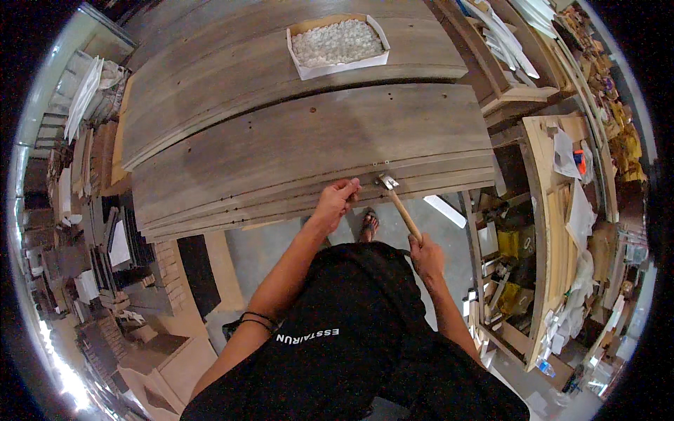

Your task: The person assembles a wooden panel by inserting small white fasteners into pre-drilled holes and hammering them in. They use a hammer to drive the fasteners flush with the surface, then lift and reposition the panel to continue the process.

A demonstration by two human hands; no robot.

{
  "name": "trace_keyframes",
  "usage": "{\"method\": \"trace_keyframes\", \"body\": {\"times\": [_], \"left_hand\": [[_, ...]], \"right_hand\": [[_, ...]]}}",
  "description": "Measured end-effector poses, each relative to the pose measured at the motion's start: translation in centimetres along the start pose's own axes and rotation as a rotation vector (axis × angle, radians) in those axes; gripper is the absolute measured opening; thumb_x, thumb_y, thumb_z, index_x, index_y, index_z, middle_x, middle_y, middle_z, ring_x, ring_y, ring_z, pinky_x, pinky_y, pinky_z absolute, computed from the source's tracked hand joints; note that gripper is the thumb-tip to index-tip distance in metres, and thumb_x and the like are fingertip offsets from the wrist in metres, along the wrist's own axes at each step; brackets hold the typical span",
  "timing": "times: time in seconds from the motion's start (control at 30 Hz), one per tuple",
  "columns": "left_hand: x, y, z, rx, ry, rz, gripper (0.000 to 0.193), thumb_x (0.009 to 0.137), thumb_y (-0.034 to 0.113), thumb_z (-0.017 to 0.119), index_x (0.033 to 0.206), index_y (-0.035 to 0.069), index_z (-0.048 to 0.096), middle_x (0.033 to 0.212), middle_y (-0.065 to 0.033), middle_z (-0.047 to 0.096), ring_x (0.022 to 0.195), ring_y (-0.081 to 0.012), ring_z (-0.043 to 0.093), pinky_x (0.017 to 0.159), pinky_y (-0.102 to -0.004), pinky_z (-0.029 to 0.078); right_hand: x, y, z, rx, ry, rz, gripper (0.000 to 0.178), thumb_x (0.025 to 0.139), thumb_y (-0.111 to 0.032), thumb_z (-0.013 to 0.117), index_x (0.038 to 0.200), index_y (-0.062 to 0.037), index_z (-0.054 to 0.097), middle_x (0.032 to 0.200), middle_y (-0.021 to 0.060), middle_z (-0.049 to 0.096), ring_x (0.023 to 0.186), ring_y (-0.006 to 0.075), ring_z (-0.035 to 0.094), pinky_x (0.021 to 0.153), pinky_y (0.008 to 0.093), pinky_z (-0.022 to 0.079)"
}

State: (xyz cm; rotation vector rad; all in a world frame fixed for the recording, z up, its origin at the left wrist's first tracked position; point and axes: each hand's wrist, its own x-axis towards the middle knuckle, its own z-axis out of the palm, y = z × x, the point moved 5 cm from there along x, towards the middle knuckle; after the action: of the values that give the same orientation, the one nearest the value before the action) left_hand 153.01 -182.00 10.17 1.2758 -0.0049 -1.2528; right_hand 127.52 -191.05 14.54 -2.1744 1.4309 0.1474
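My right hand (pixel 427 257) is wrapped round the wooden handle of a claw hammer (pixel 404 210). The hammer's metal head is over the front edge of the nearest grey-brown wooden board (pixel 295 137), close to two small pale dots on the wood. Left of the hammer head, my left hand (pixel 338 200) is closed in a pinch near the same edge; whatever its fingertips hold is too small to name. Small dark holes run along the board, which lies on a stack of similar boards. Farther back, a white open box (pixel 338 43) of small clear pieces sits on another board.
At the right stands a wooden shelf unit (pixel 537 245) with papers, yellow items and scraps. An open-topped wooden bin (pixel 512 84) with white strips is at the far right. Stacked panels (pixel 119 238) line the left. My foot (pixel 370 226) is on the floor beneath the board edge.
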Motion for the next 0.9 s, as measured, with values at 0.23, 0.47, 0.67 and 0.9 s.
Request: {"method": "trace_keyframes", "body": {"times": [0.23,0.47,0.67,0.9], "left_hand": [[0.9,0.0,0.3,-0.131,0.031,-0.019,0.017,0.087,0.028,0.066,0.088,0.011,0.061,0.065,0.0056,0.051,0.050,-0.0024,0.039,0.042,-0.0189,0.027],[1.0,0.6,1.9,-0.175,-0.099,-0.006,0.014,0.089,0.016,0.059,0.100,0.008,0.063,0.081,0.0006,0.063,0.055,-0.0018,0.041,0.045,-0.0169,0.029],[1.6,0.3,3.4,-0.047,-0.128,-0.019,0.021,0.088,0.015,0.060,0.105,0.005,0.062,0.086,-0.0001,0.065,0.056,-0.0032,0.042,0.047,-0.0180,0.032],[5.5,-1.4,5.2,0.532,0.050,0.257,0.018,0.082,0.019,0.064,0.091,0.004,0.068,0.071,-0.0022,0.066,0.057,-0.0105,0.054,0.055,-0.0255,0.042]], "right_hand": [[-0.6,0.1,-0.6,0.075,0.070,-0.083,0.039,0.090,-0.042,0.052,0.084,-0.0041,0.055,0.067,0.0209,0.058,0.065,0.0433,0.056,0.057,0.0481,0.042],[0.3,0.9,-1.1,0.100,-0.027,0.002,0.038,0.090,-0.040,0.053,0.082,-0.0027,0.055,0.065,0.0202,0.056,0.062,0.0407,0.055,0.056,0.0461,0.041],[-0.2,3.0,-1.7,0.200,0.074,0.032,0.041,0.090,-0.040,0.053,0.081,-0.0006,0.055,0.066,0.0207,0.056,0.062,0.0400,0.054,0.056,0.0448,0.041],[-1.0,4.8,-1.3,0.168,0.071,0.107,0.044,0.090,-0.042,0.055,0.076,0.0003,0.053,0.062,0.0179,0.053,0.054,0.0312,0.049,0.055,0.0416,0.040]]}}
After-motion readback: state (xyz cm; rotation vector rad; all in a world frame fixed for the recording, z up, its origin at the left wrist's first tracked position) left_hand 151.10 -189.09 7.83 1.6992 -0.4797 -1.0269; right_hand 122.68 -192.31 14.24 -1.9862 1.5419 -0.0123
